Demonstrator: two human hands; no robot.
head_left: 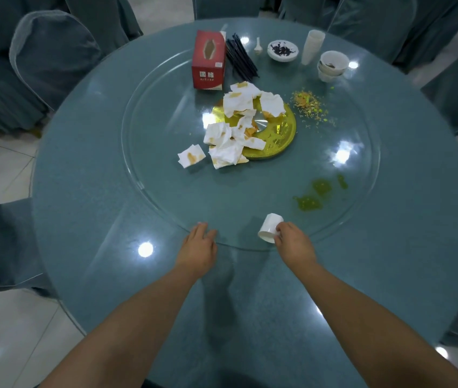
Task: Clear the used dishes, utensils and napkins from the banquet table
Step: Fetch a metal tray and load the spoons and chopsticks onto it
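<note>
My right hand [293, 242] grips a small white cup [269, 228], tipped on its side at the near edge of the glass turntable [166, 203]. My left hand [199, 242] lies with its fingers on the turntable's near rim and holds nothing. Stained white napkins [230, 141] are heaped over a gold plate [278, 135] at the centre. Far across stand black chopsticks [240, 57], a white spoon [258, 46], a small dish with dark scraps [282, 50], a stack of white cups [312, 47] and stacked bowls [332, 65].
A red tissue box [208, 61] stands beside the chopsticks. Yellow crumbs [309, 106] and a greenish spill [317, 196] mark the glass. Covered chairs [51, 57] ring the round teal table [82, 219]. Tiled floor lies to the left.
</note>
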